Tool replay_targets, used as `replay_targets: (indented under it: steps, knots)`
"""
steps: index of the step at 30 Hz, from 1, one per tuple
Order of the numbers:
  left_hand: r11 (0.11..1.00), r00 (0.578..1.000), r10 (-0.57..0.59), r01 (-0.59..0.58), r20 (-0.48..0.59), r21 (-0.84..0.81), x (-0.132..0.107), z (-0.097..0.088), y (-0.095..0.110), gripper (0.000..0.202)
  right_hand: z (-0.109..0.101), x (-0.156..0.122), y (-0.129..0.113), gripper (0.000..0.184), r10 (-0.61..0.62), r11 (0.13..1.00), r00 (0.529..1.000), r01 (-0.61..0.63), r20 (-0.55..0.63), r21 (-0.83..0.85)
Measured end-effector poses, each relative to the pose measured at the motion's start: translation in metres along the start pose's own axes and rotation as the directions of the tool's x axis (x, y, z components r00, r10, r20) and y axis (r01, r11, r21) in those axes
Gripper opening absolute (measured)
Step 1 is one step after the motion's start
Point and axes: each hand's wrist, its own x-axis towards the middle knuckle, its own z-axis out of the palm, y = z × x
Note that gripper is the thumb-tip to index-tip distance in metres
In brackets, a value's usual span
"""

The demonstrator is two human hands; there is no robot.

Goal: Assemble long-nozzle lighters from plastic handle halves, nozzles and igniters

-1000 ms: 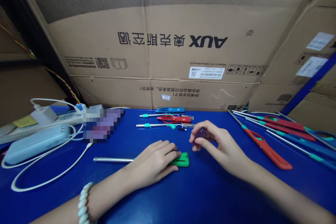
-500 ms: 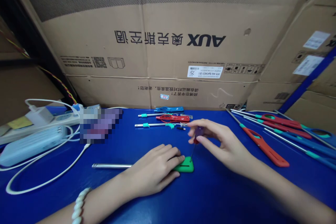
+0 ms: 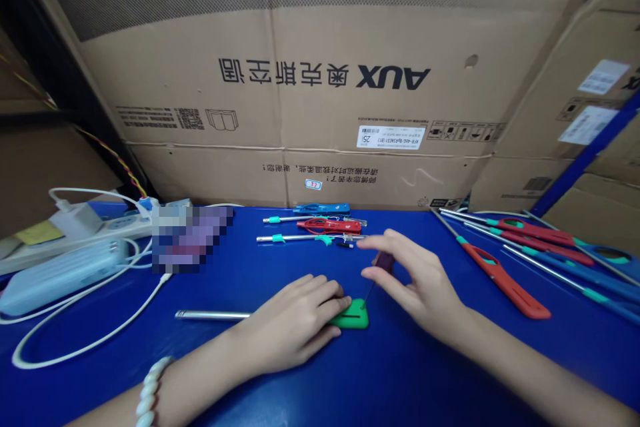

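My left hand (image 3: 305, 320) lies over a green long-nosed lighter (image 3: 358, 315), pressing it against the blue table. The lighter's metal tube (image 3: 213, 315) sticks out to the left from under my wrist, and most of its handle is covered. In my right hand (image 3: 425, 280) is a small screwdriver (image 3: 384, 262) with a dark reddish-purple handle, partly hidden by my fingers. Its thin shaft slants down to the right end of the green handle. Whether the tip sits in a screw is too small to tell.
Opened red (image 3: 333, 226) and blue (image 3: 323, 209) lighter parts lie behind my hands. Several assembled lighters, one orange-red (image 3: 505, 280), rest at the right. A power bank (image 3: 65, 275), a power strip (image 3: 115, 225) and white cables occupy the left. Cardboard (image 3: 320, 107) stands at the back.
My right hand has shifted its fingers on the screwdriver, and the handle now leans further right. My left hand and the green lighter stay nearly where they were.
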Motion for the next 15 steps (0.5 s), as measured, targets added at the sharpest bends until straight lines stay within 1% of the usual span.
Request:
replay_targets:
  steps: [1,2,3,6,8,10,12,14,15]
  knots:
    - [1.0,1.0,0.002,-0.002,-0.006,0.004,0.0,0.0,0.0,0.032,0.0,-0.001,0.0,0.024,-0.053,0.996,0.998,0.052,-0.014,-0.068]
    - [1.0,1.0,0.004,-0.004,-0.008,0.006,0.0,0.001,-0.001,0.032,0.0,-0.001,-0.001,0.026,-0.088,0.991,0.996,0.088,0.0,-0.102]
    - [1.0,1.0,0.004,-0.004,-0.01,0.008,0.0,0.001,-0.001,0.032,-0.001,0.0,-0.004,0.029,-0.1,0.99,0.995,0.102,0.028,-0.1]
    - [1.0,1.0,0.003,-0.003,0.006,0.003,0.001,-0.001,0.0,0.031,-0.009,0.004,-0.012,0.042,-0.066,0.998,0.987,0.066,0.149,0.006]
    - [1.0,1.0,0.002,-0.002,0.014,-0.001,0.001,-0.002,0.001,0.031,-0.013,0.006,-0.015,0.041,-0.06,0.998,0.981,0.056,0.186,0.03]
    - [1.0,1.0,0.001,-0.001,0.012,0.002,0.001,-0.002,0.001,0.032,-0.012,0.006,-0.014,0.029,-0.078,0.996,0.985,0.084,0.155,-0.026]
    - [1.0,1.0,-0.001,0.001,0.007,0.012,0.001,-0.001,0.001,0.033,-0.007,0.003,-0.011,0.014,-0.105,0.986,0.99,0.115,0.093,-0.118]
    - [1.0,1.0,-0.003,0.003,0.008,0.017,0.001,0.0,0.0,0.032,-0.004,0.002,-0.01,0.013,-0.145,0.968,0.988,0.154,0.057,-0.198]
    - [1.0,1.0,-0.004,0.004,0.01,0.016,0.001,0.0,0.0,0.032,-0.004,0.002,-0.011,0.016,-0.154,0.964,0.986,0.163,0.061,-0.21]
